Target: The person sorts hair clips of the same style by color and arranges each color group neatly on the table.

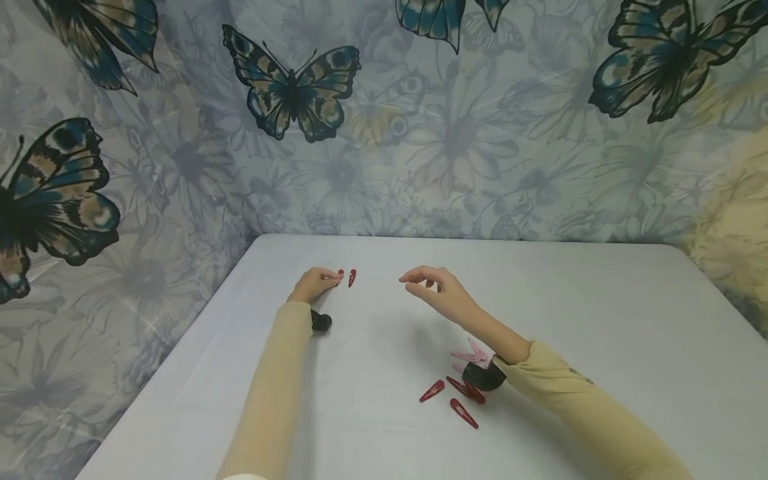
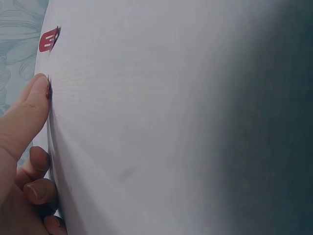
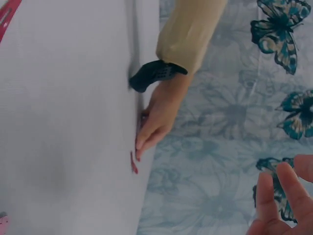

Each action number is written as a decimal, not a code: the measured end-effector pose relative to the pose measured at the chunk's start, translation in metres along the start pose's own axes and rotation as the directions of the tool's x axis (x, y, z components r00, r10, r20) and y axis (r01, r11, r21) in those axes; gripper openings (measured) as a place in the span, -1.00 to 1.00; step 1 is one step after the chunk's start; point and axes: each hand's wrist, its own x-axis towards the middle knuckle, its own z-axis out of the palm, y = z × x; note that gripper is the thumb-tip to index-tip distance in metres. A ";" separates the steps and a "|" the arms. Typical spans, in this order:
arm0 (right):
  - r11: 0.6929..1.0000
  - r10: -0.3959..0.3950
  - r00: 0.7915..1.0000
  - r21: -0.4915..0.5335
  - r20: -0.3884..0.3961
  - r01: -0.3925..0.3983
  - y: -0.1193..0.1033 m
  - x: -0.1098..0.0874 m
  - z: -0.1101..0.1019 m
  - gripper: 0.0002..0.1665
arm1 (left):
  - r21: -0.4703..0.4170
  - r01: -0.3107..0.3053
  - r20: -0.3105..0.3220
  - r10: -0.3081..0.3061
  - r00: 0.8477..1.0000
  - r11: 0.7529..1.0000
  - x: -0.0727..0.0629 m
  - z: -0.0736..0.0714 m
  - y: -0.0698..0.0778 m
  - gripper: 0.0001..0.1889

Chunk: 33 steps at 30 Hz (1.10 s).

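At the far left of the table, my left hand (image 1: 313, 284) pinches a red snap hair clip (image 1: 341, 272) between thumb and finger, low at the tabletop. Its fingers cover most of that clip; only a sliver of the clip (image 2: 48, 89) shows in the left wrist view. Just right of it lies a second red hair clip (image 1: 352, 278), apart from the hand. My right hand (image 1: 443, 292) hovers over the middle of the table, fingers loosely bent and holding nothing. In the right wrist view, fingers of the right hand (image 3: 286, 198) appear at the lower right.
Below the right wrist lie several red hair clips (image 1: 432, 391) and some pink hair clips (image 1: 478, 352), partly hidden by the black wrist camera (image 1: 485, 377). The white table (image 1: 570, 293) ends at a wall (image 1: 384, 167) patterned with butterflies and flowers.
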 end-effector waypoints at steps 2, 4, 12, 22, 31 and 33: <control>1.000 0.005 1.000 -0.007 0.010 -0.005 0.000 -0.008 -0.001 -0.72 | 0.001 0.015 -0.002 -0.015 1.000 1.000 -0.002 0.002 -0.001 -0.65; 1.000 0.012 1.000 -0.016 0.018 -0.012 0.000 -0.017 -0.002 -0.73 | -0.004 0.032 -0.002 -0.032 0.999 0.999 -0.004 0.003 -0.002 -0.65; 0.999 0.033 0.999 0.008 0.027 -0.033 0.001 -0.045 -0.003 -0.75 | -0.011 0.036 -0.008 -0.037 0.999 0.999 -0.005 0.005 -0.006 -0.65; 0.999 -0.007 1.000 0.052 -0.028 0.009 0.008 -0.079 -0.010 -0.82 | -0.016 0.044 -0.006 -0.044 0.999 0.999 -0.001 0.005 -0.001 -0.65; 0.992 -0.017 0.999 0.127 0.028 0.013 0.019 -0.101 -0.008 -0.82 | -0.013 0.041 -0.029 -0.042 0.999 0.999 0.000 0.003 0.001 -0.66; 0.988 -0.004 0.999 0.155 0.048 -0.003 0.022 -0.105 -0.007 -0.80 | -0.023 0.045 -0.030 -0.046 0.998 0.999 0.000 0.003 0.001 -0.67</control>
